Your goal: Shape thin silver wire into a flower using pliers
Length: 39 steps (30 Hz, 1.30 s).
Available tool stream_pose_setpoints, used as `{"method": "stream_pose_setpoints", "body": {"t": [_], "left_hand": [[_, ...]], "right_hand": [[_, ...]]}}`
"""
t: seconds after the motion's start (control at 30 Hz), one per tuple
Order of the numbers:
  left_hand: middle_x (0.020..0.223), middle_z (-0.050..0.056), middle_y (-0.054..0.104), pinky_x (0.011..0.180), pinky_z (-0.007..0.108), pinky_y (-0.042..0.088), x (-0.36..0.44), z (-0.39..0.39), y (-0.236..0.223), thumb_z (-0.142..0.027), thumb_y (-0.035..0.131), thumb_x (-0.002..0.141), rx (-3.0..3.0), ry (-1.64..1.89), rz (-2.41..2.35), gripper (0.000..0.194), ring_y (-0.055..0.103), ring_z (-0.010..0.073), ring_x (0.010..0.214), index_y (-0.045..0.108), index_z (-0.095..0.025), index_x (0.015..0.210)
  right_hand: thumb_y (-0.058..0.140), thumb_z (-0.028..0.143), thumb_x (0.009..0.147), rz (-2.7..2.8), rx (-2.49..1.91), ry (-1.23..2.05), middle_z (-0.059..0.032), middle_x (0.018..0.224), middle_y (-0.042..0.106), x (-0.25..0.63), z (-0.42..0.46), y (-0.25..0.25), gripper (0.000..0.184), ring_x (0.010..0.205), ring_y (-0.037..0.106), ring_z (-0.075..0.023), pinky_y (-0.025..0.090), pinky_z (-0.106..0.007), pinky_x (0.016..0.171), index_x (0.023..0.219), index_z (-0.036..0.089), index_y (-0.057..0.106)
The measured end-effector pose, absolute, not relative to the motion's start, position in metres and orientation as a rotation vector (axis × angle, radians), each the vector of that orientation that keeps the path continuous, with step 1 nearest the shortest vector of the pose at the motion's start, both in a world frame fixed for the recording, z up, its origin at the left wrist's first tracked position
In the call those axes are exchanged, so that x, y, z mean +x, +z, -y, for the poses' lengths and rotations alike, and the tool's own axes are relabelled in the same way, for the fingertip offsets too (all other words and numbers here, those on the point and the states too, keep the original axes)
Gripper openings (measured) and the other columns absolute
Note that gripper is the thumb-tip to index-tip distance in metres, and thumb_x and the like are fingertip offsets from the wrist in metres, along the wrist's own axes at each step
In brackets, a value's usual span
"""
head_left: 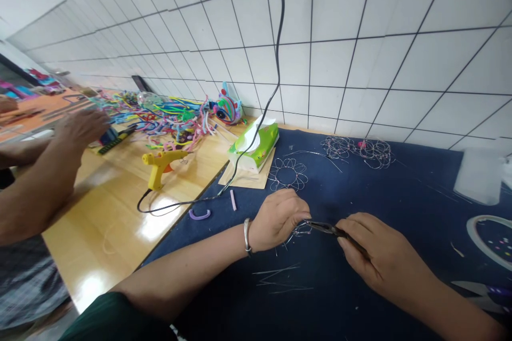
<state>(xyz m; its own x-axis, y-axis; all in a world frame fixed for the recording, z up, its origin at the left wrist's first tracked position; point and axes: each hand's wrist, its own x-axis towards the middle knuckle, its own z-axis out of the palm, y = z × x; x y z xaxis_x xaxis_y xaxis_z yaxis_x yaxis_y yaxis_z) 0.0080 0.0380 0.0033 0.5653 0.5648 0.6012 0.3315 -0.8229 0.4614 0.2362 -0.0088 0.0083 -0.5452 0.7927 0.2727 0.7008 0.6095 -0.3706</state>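
Observation:
My left hand (pixel 278 218), with a silver bangle on the wrist, is closed in a pinch on a small tangle of thin wire (pixel 299 232) just above the dark blue mat (pixel 360 186). My right hand (pixel 376 250) is wrapped round dark pliers (pixel 326 229), whose tip points left and meets the wire piece. Loose straight wire offcuts (pixel 280 277) lie on the mat below my hands. A finished wire flower (pixel 288 174) lies just beyond my left hand.
More wire flowers (pixel 358 150) lie farther back. A green tissue pack (pixel 256 146), a yellow glue gun (pixel 160 166) with black cord, and a heap of coloured pipe cleaners (pixel 172 117) sit on the wooden table. Another person's arm (pixel 48 170) reaches in at left. Scissors (pixel 480 293) lie at right.

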Motion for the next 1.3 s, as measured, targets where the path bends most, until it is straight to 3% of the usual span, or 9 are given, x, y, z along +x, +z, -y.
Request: {"method": "stream_pose_setpoints", "body": {"t": [0.47, 1.3], "left_hand": [[0.068, 0.004, 0.06, 0.062, 0.027, 0.04, 0.0107, -0.0385, 0.0079, -0.027, 0.034, 0.091, 2.571, 1.146, -0.669, 0.025, 0.049, 0.0119, 0.062, 0.051, -0.015, 0.077], [0.069, 0.003, 0.058, 0.062, 0.026, 0.041, 0.0087, -0.0393, 0.0081, -0.025, 0.035, 0.091, 2.483, 1.146, -0.644, 0.021, 0.048, 0.0117, 0.064, 0.051, -0.015, 0.081]], "right_hand": [[0.045, 0.022, 0.083, 2.425, -1.174, 0.261, -0.005, 0.086, 0.055, 0.2377, 0.0088, 0.0134, 0.019, 0.08, 0.052, -0.0162, 0.044, -0.032, 0.07, 0.099, 0.02, 0.055], [0.044, 0.023, 0.083, 2.42, -1.137, 0.155, -0.0053, 0.086, 0.059, 0.2392, 0.0072, 0.0172, 0.021, 0.078, 0.056, -0.0154, 0.046, -0.03, 0.07, 0.098, 0.019, 0.058]]}}
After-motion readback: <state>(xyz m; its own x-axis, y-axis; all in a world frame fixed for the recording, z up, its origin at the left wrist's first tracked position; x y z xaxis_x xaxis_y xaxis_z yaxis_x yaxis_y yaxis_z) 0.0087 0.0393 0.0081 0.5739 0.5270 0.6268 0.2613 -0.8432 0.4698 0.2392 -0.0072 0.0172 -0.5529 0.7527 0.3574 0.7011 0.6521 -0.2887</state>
